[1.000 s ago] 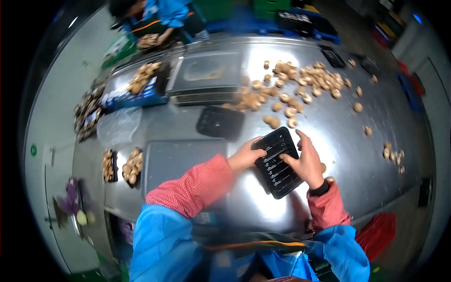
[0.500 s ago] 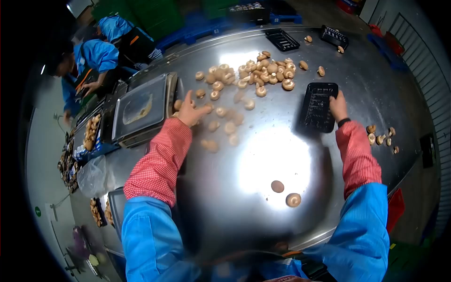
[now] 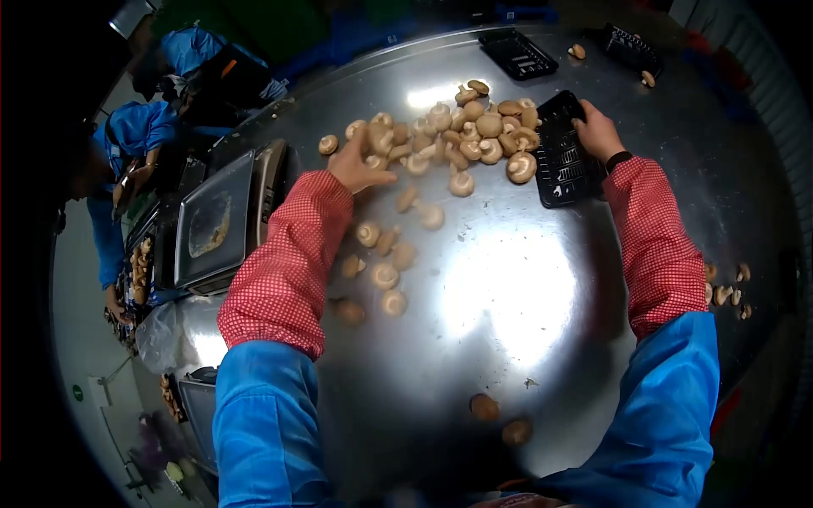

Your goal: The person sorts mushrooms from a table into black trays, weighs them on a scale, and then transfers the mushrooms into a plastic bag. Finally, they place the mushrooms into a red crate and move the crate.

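Note:
A heap of brown-capped mushrooms (image 3: 489, 125) lies on the metal table (image 3: 398, 364). My left hand (image 3: 359, 165) is at the heap's left side, fingers apart and right at several mushrooms. In my right hand (image 3: 598, 131) is a black plastic tray (image 3: 563, 165), gripped by its right edge. The tray is tilted at the heap's right edge, its ribbed inside showing. Loose mushrooms (image 3: 384, 276) are scattered below my left hand, some blurred. Two more mushrooms (image 3: 484, 407) lie close to my body.
Two black trays (image 3: 518, 56) (image 3: 631, 51) are at the table's far side. A few mushrooms (image 3: 722, 294) lie beyond my right forearm. A scale with a metal pan (image 3: 190, 254) and a clear plastic bag (image 3: 161, 337) are at left. Two people in blue (image 3: 140, 127) work beyond.
My right hand has carried the tray away from me and leftward to the heap's edge. My left hand has moved to the heap's left side. Several mushrooms have shifted, and the view has turned slightly.

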Tool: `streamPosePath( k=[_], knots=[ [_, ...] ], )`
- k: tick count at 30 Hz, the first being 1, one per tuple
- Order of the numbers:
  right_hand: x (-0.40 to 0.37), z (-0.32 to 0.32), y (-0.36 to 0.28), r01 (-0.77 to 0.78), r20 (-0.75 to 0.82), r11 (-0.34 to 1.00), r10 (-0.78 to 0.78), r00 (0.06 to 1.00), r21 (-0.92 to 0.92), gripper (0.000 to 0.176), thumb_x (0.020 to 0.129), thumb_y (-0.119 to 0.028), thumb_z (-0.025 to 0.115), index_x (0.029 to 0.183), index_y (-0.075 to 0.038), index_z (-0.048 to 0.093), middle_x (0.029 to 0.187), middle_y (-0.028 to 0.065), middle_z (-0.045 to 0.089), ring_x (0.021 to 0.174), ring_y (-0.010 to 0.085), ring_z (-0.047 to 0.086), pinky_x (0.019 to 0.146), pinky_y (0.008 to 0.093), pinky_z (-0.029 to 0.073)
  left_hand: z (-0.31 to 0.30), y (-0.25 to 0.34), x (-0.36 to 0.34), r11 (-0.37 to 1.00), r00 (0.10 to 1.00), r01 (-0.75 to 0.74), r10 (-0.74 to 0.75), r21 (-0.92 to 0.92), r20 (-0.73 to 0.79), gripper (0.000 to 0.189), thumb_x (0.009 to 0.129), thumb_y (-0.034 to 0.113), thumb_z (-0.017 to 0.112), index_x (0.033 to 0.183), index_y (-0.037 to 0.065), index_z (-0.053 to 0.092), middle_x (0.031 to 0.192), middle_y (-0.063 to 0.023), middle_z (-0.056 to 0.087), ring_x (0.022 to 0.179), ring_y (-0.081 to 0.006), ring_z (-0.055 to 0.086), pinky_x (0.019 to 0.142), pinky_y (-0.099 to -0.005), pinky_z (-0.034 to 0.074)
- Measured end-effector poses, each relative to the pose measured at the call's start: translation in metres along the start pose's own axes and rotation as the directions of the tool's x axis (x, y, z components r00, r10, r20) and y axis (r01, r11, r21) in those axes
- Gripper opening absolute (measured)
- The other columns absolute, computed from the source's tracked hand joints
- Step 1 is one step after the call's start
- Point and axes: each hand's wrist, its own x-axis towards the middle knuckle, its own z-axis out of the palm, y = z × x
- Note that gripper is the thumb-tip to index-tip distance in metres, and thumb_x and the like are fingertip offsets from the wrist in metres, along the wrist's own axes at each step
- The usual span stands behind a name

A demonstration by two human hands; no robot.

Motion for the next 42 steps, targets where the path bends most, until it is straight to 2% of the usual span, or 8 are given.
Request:
streamPosePath(
  k=[8, 12, 16, 22, 26, 33, 37, 42],
  knots=[
    [-0.024, 0.069, -0.052, 0.261, -0.088, 0.89, -0.246, 0.965, 0.374, 0.044, 0.089, -0.018, 0.061, 0.13, -0.002, 0.051, 0.109, 0.0282, 0.063, 0.105, 0.0437, 0.059, 0.09, 0.0431, 0.048, 0.034, 0.073, -0.004, 0.938, 0.987, -0.163, 0.156, 0.307, 0.046, 0.122, 0.056, 0.054, 0.088, 0.151, 0.012, 0.024, 0.138, -0.0255, 0.048, 0.125, -0.0427, 0.048, 0.101, -0.0444, 0.04],
    [-0.055, 0.076, -0.077, 0.158, -0.039, 0.849, -0.16, 0.986, 0.504, 0.033, 0.091, -0.018, 0.059, 0.12, -0.002, 0.054, 0.102, 0.0291, 0.063, 0.099, 0.0467, 0.058, 0.083, 0.0452, 0.049, 0.058, 0.098, -0.025, 0.97, 0.981, -0.178, 0.16, 0.169, 0.113, 0.121, 0.057, 0.046, 0.089, 0.153, 0.013, 0.022, 0.129, -0.0262, 0.052, 0.122, -0.042, 0.049, 0.1, -0.0465, 0.041],
    [-0.093, 0.068, -0.088, 0.042, -0.004, 0.71, -0.055, 0.998, 0.703, 0.028, 0.097, -0.024, 0.054, 0.111, 0.0, 0.058, 0.1, 0.0215, 0.066, 0.093, 0.032, 0.064, 0.082, 0.0377, 0.048, 0.107, 0.114, -0.05, 0.86, 0.945, -0.305, 0.222, -0.409, -0.239, 0.107, 0.055, 0.034, 0.091, 0.143, 0.005, 0.036, 0.126, -0.0252, 0.05, 0.115, -0.0406, 0.052, 0.101, -0.043, 0.042],
    [-0.183, 0.059, -0.113, -0.386, 0.343, 0.127, 0.272, 0.899, 0.914, 0.042, 0.102, -0.037, 0.046, 0.12, 0.0, 0.054, 0.107, 0.0116, 0.064, 0.093, 0.0176, 0.063, 0.08, 0.0292, 0.051, 0.117, 0.186, -0.133, 0.916, 0.934, -0.216, 0.093, -0.339, -0.344, 0.106, 0.061, 0.026, 0.088, 0.148, 0.011, 0.03, 0.133, -0.0242, 0.044, 0.123, -0.0396, 0.047, 0.101, -0.0443, 0.043],
    [-0.246, 0.054, -0.129, -0.446, 0.5, -0.265, 0.192, 0.845, 0.855, 0.046, 0.104, -0.041, 0.035, 0.122, -0.001, 0.049, 0.11, 0.0146, 0.061, 0.094, 0.0234, 0.066, 0.08, 0.034, 0.057, 0.127, 0.208, -0.205, 0.982, 0.911, -0.139, 0.178, 0.127, -0.373, 0.105, 0.06, 0.042, 0.088, 0.145, 0.012, 0.033, 0.145, -0.0238, 0.031, 0.125, -0.042, 0.041, 0.102, -0.045, 0.04],
    [-0.348, 0.022, -0.171, -0.403, 0.437, -0.168, 0.308, 0.845, 0.899, 0.052, 0.104, -0.043, 0.033, 0.13, 0.0, 0.045, 0.12, 0.0143, 0.057, 0.108, 0.024, 0.06, 0.091, 0.0365, 0.052, 0.097, 0.159, -0.288, 0.817, 0.938, -0.167, -0.041, -0.552, -0.343, 0.081, 0.082, 0.034, 0.07, 0.148, 0.007, 0.031, 0.14, -0.0191, 0.042, 0.127, -0.0332, 0.046, 0.103, -0.042, 0.04],
    [-0.386, 0.019, -0.207, -0.418, 0.435, -0.127, 0.35, 0.83, 0.899, 0.055, 0.104, -0.045, 0.033, 0.131, 0.001, 0.047, 0.124, 0.0139, 0.055, 0.11, 0.0224, 0.057, 0.094, 0.034, 0.047, 0.089, 0.122, -0.321, 0.483, 0.958, -0.014, -0.245, -0.875, -0.151, 0.062, 0.096, 0.038, 0.055, 0.145, 0.004, 0.037, 0.144, -0.0216, 0.042, 0.131, -0.0354, 0.043, 0.107, -0.0404, 0.037],
    [-0.423, 0.028, -0.281, -0.362, 0.328, 0.052, 0.318, 0.889, 0.931, 0.055, 0.105, -0.042, 0.032, 0.133, 0.003, 0.044, 0.128, 0.015, 0.053, 0.115, 0.0234, 0.052, 0.1, 0.0332, 0.04, 0.062, 0.088, -0.366, 0.722, 0.972, 0.095, -0.217, -0.686, -0.094, 0.058, 0.097, 0.043, 0.05, 0.138, 0.002, 0.046, 0.135, -0.0212, 0.054, 0.127, -0.0325, 0.05, 0.106, -0.0365, 0.037]
  ],
)
